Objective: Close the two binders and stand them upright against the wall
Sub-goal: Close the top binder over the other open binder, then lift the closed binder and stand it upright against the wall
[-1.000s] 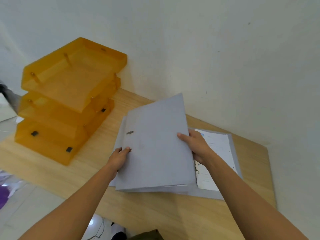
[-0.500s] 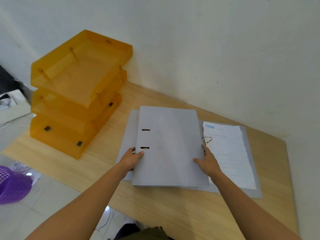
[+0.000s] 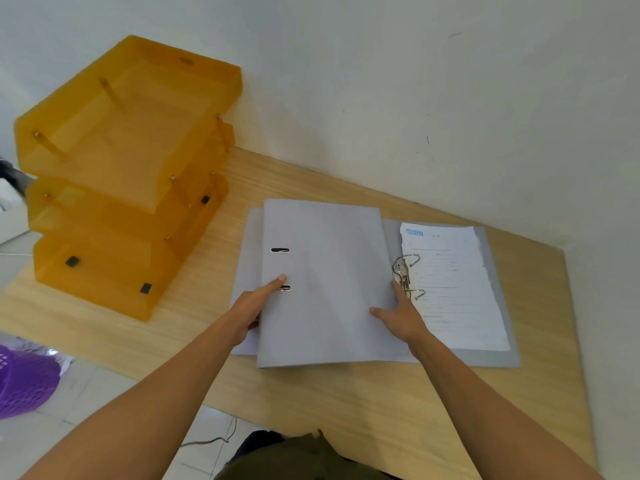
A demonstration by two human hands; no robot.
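Note:
A closed grey binder [image 3: 325, 282] lies flat on the wooden table [image 3: 311, 393], with two slots near its left edge. It rests on the left half of an open grey binder [image 3: 498, 355]. That binder's metal rings [image 3: 407, 273] and a stack of printed paper [image 3: 453, 292] show on the right. My left hand [image 3: 254, 303] grips the closed binder's left edge, thumb on top by the lower slot. My right hand [image 3: 398, 315] holds its right edge beside the rings, thumb on the cover. The white wall [image 3: 415, 98] stands behind the table.
A stack of three orange translucent letter trays [image 3: 124, 174] stands at the table's back left against the wall. On the tiled floor at the lower left sit a purple mesh basket [image 3: 24, 382] and a cable [image 3: 207, 441]. Bare wood lies in front of the binders.
The closed binder, tilted up in both hands a second ago, has come down flat onto the open binder's left half. Both hands stayed on its edges.

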